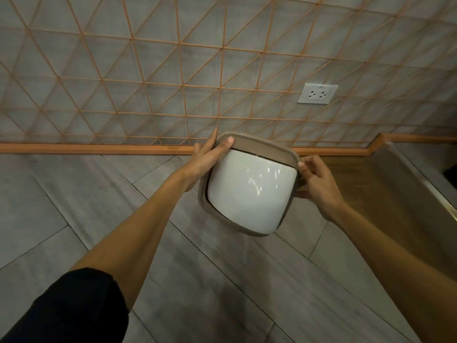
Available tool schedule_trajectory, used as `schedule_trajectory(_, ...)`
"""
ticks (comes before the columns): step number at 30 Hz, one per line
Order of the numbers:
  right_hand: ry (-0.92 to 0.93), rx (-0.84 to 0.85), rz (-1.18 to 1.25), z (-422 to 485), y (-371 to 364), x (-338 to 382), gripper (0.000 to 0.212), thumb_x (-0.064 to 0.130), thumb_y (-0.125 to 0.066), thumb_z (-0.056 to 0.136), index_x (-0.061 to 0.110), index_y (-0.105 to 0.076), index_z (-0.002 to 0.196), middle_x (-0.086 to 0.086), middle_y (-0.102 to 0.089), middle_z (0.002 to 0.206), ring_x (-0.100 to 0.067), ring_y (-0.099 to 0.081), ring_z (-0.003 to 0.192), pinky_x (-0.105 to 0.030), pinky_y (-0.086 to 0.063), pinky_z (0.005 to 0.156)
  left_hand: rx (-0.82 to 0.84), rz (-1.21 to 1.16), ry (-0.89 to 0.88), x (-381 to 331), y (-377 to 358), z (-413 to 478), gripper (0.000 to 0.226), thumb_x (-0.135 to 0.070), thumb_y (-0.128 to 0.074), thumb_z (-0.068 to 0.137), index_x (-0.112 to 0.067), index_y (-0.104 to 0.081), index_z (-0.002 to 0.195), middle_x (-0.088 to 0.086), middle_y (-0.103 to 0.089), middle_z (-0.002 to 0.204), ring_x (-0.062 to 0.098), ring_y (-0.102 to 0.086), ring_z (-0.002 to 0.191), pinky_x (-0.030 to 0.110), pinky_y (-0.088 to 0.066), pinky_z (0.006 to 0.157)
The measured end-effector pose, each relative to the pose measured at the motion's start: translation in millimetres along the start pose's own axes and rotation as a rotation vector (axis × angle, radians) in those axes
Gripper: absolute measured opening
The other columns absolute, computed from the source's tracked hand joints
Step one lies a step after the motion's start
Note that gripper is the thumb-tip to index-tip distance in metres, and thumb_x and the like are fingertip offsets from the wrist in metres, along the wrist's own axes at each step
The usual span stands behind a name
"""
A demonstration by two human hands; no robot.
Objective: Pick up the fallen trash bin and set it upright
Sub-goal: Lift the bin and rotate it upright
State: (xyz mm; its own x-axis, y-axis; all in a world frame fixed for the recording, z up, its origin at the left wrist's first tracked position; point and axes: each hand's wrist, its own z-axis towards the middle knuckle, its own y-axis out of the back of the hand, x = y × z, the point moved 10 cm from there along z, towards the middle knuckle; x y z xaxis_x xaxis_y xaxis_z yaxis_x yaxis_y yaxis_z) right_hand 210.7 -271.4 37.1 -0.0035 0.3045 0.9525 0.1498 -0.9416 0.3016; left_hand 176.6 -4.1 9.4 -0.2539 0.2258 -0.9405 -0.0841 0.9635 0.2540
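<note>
Two arms extend forward from the bottom of the view, bare from the upper arm to the fingertips. The left hand (207, 159) and right hand (315, 184) wear no gloves, rings, watches or bands. Fingernails are short and unpainted. A black short sleeve (74, 308) of plain, unmarked fabric covers the left upper arm, ending above the elbow.

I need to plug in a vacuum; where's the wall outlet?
The outlet is on the tiled wall, upper right in the head view, above the bin.

Trash bin (249, 189) between left hand (210, 159) and right hand (316, 184).
</note>
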Motion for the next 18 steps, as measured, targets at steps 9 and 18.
schedule_trajectory(9,-0.207,-0.089,0.046,0.5,11.5,-17.2,0.023,0.026,-0.04,0.101,0.008,-0.055,0.105,-0.017,-0.06,0.094,-0.026,-0.06,0.079,-0.03,-0.053,0.044,-0.011,0.094,0.01,-40.2,-2.0,10.9,0.099,-0.081,-0.05,0.071,-0.019,-0.038,0.147,0.003,-0.044,0.15,0.026,-0.045,0.133,0.047,-0.036,0.111)
schedule_trajectory(18,-0.354,-0.086,0.274,1.8,4.4,-34.3,0.034,0.021,-0.035,0.102,0.0,-0.048,0.125,-0.02,-0.061,0.119,-0.036,-0.067,0.098,-0.043,-0.06,0.056,-0.118,0.052,0.0,-34.0,8.3,6.9,0.068,-0.063,-0.042,0.091,-0.017,-0.051,0.139,0.007,-0.05,0.145,0.026,-0.045,0.131,0.04,-0.035,0.108)
